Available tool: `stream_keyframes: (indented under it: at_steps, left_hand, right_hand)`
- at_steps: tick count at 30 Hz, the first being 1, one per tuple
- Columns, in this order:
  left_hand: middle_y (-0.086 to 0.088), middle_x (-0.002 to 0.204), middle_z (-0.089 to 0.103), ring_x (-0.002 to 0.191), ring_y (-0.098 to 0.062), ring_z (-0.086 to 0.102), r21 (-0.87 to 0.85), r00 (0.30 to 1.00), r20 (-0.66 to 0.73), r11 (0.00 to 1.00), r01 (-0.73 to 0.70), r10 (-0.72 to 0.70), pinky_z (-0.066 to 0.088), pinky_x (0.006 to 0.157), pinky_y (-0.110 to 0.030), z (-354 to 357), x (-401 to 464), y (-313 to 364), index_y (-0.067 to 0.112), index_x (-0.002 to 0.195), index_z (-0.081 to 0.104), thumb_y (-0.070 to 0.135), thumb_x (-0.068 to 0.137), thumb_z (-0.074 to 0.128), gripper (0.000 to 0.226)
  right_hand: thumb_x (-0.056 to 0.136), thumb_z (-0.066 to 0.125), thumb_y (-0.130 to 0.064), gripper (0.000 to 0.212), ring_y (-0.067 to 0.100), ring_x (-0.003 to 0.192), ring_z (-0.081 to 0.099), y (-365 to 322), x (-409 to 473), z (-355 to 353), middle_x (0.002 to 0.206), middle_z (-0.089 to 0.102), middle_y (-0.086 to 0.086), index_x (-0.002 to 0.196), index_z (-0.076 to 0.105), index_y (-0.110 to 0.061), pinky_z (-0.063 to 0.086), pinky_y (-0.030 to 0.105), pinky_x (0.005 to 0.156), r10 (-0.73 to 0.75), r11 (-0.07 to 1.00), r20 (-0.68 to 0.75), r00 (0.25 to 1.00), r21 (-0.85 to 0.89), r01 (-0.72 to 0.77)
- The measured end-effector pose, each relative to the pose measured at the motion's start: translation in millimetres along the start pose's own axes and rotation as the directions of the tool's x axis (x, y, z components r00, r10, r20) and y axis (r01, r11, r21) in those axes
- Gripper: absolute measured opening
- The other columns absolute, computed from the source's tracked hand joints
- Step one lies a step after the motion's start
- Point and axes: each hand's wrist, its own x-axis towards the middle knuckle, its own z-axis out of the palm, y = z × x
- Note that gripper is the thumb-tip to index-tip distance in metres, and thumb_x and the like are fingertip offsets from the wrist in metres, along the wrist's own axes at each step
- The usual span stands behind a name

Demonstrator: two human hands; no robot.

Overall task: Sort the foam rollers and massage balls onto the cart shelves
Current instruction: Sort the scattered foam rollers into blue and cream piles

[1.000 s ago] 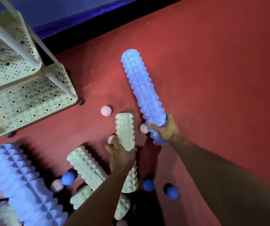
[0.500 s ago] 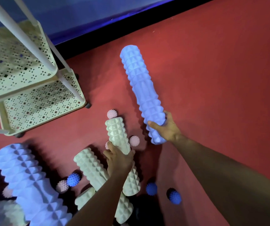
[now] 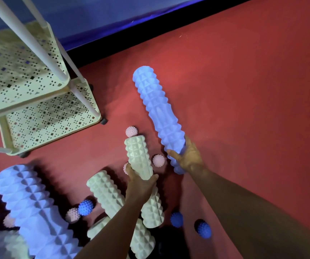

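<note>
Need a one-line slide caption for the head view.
Left hand grips a cream foam roller, right hand a long blue roller, above spiky balls on red floor beside the cart.

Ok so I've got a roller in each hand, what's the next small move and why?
Probably swing the pale green ridged foam roller in your left hand up-left onto the cream perforated cart shelf. That roller is the nearer one. The right hand grips the long blue ridged foam roller farther away.
</note>
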Motion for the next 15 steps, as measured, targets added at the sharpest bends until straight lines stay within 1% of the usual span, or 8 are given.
stream_keyframes:
  at_steps: [1,2,3,6,8,11,15]
  left_hand:
    - [-0.006,0.143,0.055,0.121,-0.03,0.061,-0.005,1.0,0.001,1.0,0.0,0.0,0.049,0.102,-0.05,-1,0,-1,0.04,0.147,0.001,0.058,0.068,0.077,0.111]
    - [-0.006,0.144,0.054,0.122,-0.03,0.061,-0.002,1.0,0.007,1.0,-0.003,0.003,0.049,0.102,-0.049,-1,1,-2,0.041,0.147,0.002,0.059,0.068,0.077,0.11]
    - [-0.006,0.147,0.052,0.123,-0.03,0.06,0.003,1.0,0.018,1.0,-0.008,0.008,0.049,0.102,-0.048,-2,1,-2,0.041,0.148,0.001,0.058,0.071,0.078,0.11]
    - [-0.005,0.158,0.04,0.13,-0.031,0.056,0.03,0.999,0.029,0.999,-0.044,0.043,0.047,0.102,-0.042,0,4,-5,0.026,0.156,-0.001,0.049,0.08,0.079,0.113]
    - [-0.006,0.16,0.037,0.13,-0.033,0.056,0.069,0.999,0.023,0.996,-0.047,0.046,0.047,0.099,-0.039,2,7,-10,0.022,0.158,-0.002,0.048,0.083,0.078,0.112]
    - [-0.007,0.157,0.043,0.127,-0.034,0.058,0.086,0.999,0.042,0.996,-0.034,0.031,0.046,0.096,-0.037,3,9,-12,0.022,0.158,-0.005,0.047,0.085,0.075,0.111]
    - [-0.01,0.148,0.053,0.122,-0.035,0.061,0.1,0.998,0.059,0.995,-0.013,0.007,0.047,0.096,-0.037,3,9,-8,0.024,0.158,-0.009,0.046,0.088,0.071,0.109]
  right_hand:
    - [0.079,0.08,-0.05,0.098,0.028,0.132,0.049,2,-1,1,0.148,0.045,0.004,0.157,0.027,-0.023,0.04,0.043,0.111,-0.022,0.998,-0.004,1.0,-0.063,0.022]
    - [0.078,0.079,-0.052,0.1,0.028,0.135,0.047,2,-6,2,0.151,0.042,0.003,0.158,0.025,-0.025,0.039,0.044,0.111,-0.03,0.997,0.008,1.0,-0.071,0.03]
    - [0.078,0.078,-0.055,0.101,0.028,0.135,0.046,1,-7,6,0.152,0.041,0.003,0.158,0.024,-0.027,0.039,0.044,0.111,-0.032,0.997,-0.009,0.999,-0.075,0.031]
    - [0.076,0.076,-0.057,0.099,0.028,0.133,0.046,-13,-5,13,0.15,0.043,0.0,0.157,0.024,-0.031,0.04,0.045,0.109,-0.085,0.993,-0.072,0.994,-0.088,0.079]
    - [0.076,0.075,-0.056,0.097,0.029,0.133,0.045,-26,6,16,0.148,0.044,0.0,0.156,0.025,-0.032,0.039,0.046,0.109,-0.094,0.992,-0.118,0.988,-0.095,0.083]
    - [0.079,0.073,-0.053,0.095,0.031,0.133,0.043,-45,19,17,0.147,0.043,0.002,0.157,0.024,-0.03,0.037,0.045,0.11,-0.089,0.991,-0.115,0.989,-0.114,0.075]
    - [0.082,0.069,-0.053,0.097,0.03,0.136,0.04,-50,21,16,0.152,0.037,0.004,0.159,0.016,-0.027,0.032,0.039,0.111,-0.082,0.987,-0.08,0.993,-0.146,0.07]
